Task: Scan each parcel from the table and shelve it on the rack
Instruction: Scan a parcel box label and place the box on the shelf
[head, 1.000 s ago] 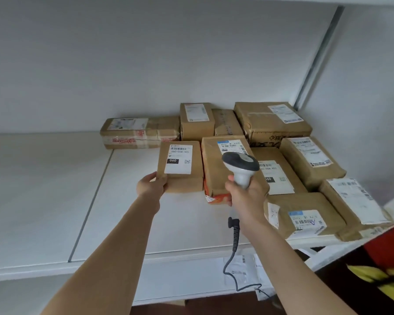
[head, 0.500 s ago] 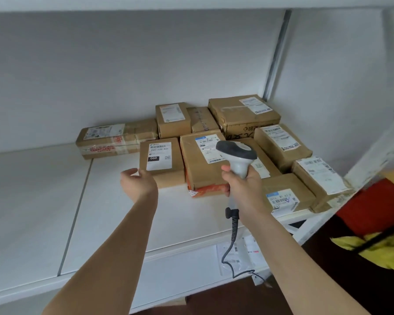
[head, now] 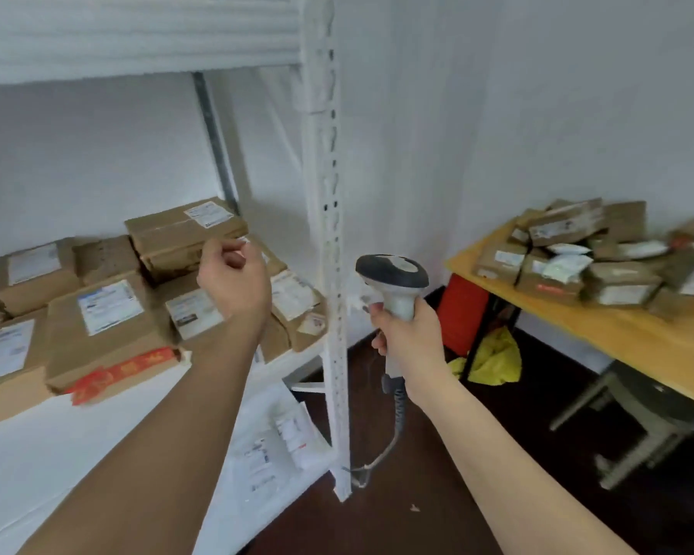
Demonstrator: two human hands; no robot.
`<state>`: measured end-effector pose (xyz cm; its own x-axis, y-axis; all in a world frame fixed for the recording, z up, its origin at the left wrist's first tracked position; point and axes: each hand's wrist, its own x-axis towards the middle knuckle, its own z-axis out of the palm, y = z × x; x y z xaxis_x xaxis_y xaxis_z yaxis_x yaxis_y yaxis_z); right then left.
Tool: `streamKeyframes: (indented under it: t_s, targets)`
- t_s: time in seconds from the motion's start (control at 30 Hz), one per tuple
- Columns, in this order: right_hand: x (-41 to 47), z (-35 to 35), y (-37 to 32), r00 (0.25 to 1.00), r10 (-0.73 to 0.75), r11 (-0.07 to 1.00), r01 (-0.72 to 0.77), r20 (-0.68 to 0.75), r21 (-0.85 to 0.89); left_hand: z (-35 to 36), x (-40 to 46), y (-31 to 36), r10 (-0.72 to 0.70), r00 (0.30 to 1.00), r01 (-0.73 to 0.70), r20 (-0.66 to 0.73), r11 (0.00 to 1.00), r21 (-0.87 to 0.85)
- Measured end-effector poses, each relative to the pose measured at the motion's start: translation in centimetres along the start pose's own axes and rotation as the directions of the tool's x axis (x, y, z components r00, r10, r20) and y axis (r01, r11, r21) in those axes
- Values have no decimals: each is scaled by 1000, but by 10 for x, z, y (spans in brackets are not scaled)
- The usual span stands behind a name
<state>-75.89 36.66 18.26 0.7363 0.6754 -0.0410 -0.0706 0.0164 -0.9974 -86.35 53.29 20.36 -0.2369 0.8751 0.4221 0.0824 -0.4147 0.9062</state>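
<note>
At 9 o'clock, brown cardboard parcels (head: 109, 314) lie packed together on the white rack shelf (head: 37, 454). Each carries a white shipping label on its upper face. The nearest large parcel has a strip of red printed tape (head: 123, 374) along its front edge. A wider, flat parcel (head: 185, 234) sits raised at the back of the group, close to the wall.

The left hand (head: 233, 282) hangs in the air above the right end of these parcels. Its fingers are loosely curled with nothing between them, and it touches no parcel.

At 12 o'clock, the perforated white rack upright (head: 329, 242) runs from top to floor. Loose white labelled packets (head: 281, 438) lie on the lower shelf at its foot.

Just right of the upright, the right hand (head: 407, 338) grips a grey handheld barcode scanner (head: 393, 276) by the handle, fingers wrapped around it, with the dark scanner head uppermost. Its coiled cable (head: 397, 414) drops toward the dark floor.

At 3 o'clock, a wooden tabletop (head: 638, 342) carries a heap of brown and white parcels (head: 577, 254), blurred in this view. Under the tabletop stand a red object (head: 461, 314) and a yellow bag (head: 493, 358).
</note>
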Motion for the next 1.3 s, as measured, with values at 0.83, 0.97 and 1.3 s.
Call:
streamKeyframes:
  t_s: [0.83,0.97,1.3]
  targets:
    - [168,-504,0,594,113,992,-113,-796,56,560,-387,28,-543,59,333,837,801,497]
    - [206,-548,-3,556,115,991,-126,-823,53,619,-424,12,-642,-140,239,753,717,655]
    - [308,-638,40,622,226,968,-227,-750,103,720,-468,-27,-508,13,-38,861,860,508]
